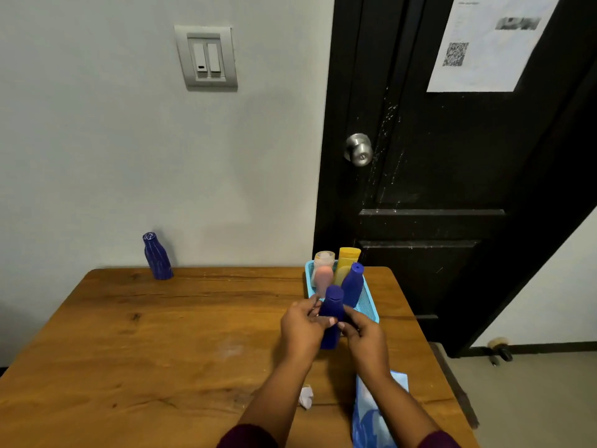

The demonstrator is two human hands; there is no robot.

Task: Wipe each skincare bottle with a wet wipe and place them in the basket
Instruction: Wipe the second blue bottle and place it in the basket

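We curl the fingers (328,322) of left hand (302,324) and right hand (363,334) round the bottle (333,302), upright beside the basket (371,310), likely to set it in.

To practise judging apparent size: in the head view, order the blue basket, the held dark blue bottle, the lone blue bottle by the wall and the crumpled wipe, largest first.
1. blue basket
2. held dark blue bottle and lone blue bottle: look alike; the held one is nearer, so unranked
3. crumpled wipe

Wall switch (206,58), black door (452,189) with steel knob (358,150) and paper sheet (487,43).
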